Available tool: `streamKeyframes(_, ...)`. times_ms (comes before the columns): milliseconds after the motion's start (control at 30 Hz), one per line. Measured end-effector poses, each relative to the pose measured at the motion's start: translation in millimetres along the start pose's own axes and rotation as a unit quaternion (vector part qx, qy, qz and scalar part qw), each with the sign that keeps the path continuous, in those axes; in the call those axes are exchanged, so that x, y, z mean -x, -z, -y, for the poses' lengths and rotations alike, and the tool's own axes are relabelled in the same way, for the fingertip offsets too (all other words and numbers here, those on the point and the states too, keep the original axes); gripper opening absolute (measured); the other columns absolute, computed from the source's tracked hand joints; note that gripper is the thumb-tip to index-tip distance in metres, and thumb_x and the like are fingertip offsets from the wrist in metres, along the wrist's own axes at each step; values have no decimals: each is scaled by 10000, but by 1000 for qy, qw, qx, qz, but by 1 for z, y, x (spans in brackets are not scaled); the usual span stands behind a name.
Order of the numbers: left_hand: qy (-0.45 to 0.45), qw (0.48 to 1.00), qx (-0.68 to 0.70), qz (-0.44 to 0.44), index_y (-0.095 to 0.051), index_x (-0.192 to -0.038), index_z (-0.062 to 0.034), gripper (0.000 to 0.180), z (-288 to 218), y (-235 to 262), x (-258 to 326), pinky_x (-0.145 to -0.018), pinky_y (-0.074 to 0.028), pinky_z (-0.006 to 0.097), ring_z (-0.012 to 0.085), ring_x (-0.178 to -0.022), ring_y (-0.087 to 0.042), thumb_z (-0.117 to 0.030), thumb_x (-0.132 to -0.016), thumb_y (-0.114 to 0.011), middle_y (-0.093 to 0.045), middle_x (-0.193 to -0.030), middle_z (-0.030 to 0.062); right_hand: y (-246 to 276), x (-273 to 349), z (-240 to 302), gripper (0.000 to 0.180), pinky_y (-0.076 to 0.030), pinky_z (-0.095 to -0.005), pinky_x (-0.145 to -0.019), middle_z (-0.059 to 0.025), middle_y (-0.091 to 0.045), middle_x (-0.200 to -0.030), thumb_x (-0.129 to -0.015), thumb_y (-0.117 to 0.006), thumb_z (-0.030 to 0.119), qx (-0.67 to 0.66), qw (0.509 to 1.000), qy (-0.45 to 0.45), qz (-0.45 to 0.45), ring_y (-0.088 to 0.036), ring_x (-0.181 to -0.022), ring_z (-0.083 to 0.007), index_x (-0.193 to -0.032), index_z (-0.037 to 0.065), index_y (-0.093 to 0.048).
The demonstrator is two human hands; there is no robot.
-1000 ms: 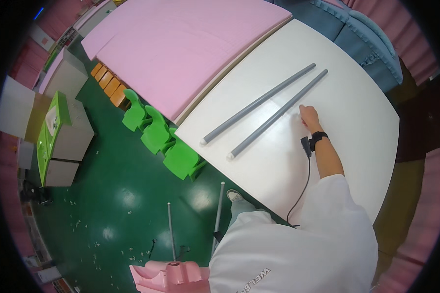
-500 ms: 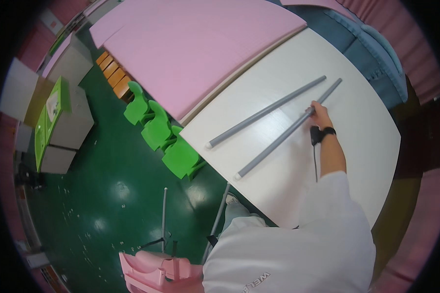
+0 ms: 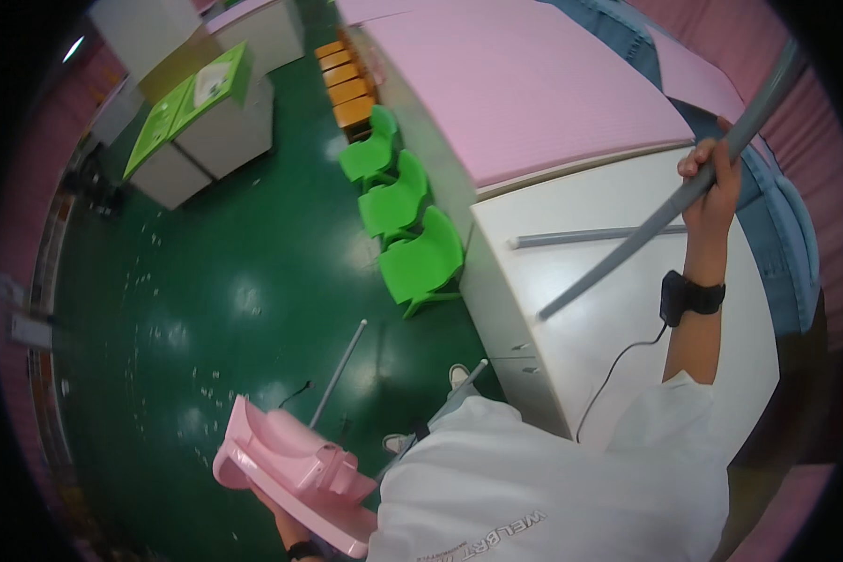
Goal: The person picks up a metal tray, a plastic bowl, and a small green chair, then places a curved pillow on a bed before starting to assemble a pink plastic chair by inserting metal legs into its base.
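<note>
My right hand (image 3: 714, 180) is wrapped round a long grey tube (image 3: 642, 234), which slants in the air above a white cabinet top (image 3: 609, 356). A second grey tube (image 3: 581, 238) lies on that top, partly behind the raised one. Low on the left, my left hand (image 3: 268, 504) holds a pink moulded plastic piece (image 3: 295, 468), shaped like a seat, from its outer side. The pink piece hides most of those fingers. Two more grey tubes, one of them a thin tube (image 3: 339, 371), stick out from the pink piece away from me.
Green child-size chairs (image 3: 423, 258) and orange-brown wooden stools (image 3: 348, 89) line the pink-covered table (image 3: 543, 84). Across the green floor (image 3: 244, 300) stands a green-topped play counter (image 3: 187, 112). Stacked blue bedding (image 3: 787, 225) is at the right. A cord hangs from my right wristband (image 3: 693, 295).
My right hand has lifted one tube off the white top and swung it up and right. My left hand has come into view at the pink piece. The whole view has turned.
</note>
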State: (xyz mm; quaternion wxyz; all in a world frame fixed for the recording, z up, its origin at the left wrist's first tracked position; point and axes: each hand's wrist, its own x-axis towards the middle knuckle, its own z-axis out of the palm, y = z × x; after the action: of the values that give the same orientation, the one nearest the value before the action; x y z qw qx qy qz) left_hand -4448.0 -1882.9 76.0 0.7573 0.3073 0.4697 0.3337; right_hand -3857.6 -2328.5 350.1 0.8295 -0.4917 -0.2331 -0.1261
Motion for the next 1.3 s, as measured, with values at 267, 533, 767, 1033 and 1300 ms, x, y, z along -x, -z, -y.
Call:
streamKeyframes(267,-4,994,108,13,-334,-1392,-61,668,-28,128,-2,-1038,-376,416,288,-1210,-460,-537,-924,-323,-436,-1345,142,-266,42,17,714,-443,-225,-532,-34,-440,-591,-884,-226,680,44,855,-52,514,-501,-511,-125,-933,32,-520)
streamKeyframes(533,-68,988,134,-25,-363,-1357,-39,693,-49,189,6,-980,-438,421,298,-1138,-521,-570,-915,-314,-493,-1265,163,-438,267,-131,660,-388,-210,-490,-10,-512,-719,-899,-278,668,142,726,-97,666,-476,-548,-76,-991,76,-555)
streamKeyframes(767,-96,982,117,-112,-348,-1363,-23,754,-68,183,29,-983,-441,411,286,-1152,-517,-625,-913,-292,-482,-1272,178,-426,429,-278,532,-372,-315,-524,-32,-447,-557,-952,-397,463,132,500,-240,821,-400,-540,-137,-646,43,-509)
streamKeyframes(1033,-96,975,75,-187,-349,-1364,-27,796,-70,189,37,-1001,-419,394,267,-1172,-505,-665,-890,-305,-474,-1285,170,-398,517,-348,545,-443,-467,-629,-184,-582,-649,-905,-422,530,167,364,-19,916,-564,-660,-382,-786,55,-661)
streamKeyframes(1300,-73,962,96,-245,-359,-1357,-48,792,-54,204,36,-978,-429,393,259,-1151,-507,-678,-882,-293,-484,-1274,140,-414,528,-368,563,-453,-467,-626,-164,-595,-653,-885,-425,570,144,363,-20,921,-571,-662,-376,-767,72,-657)
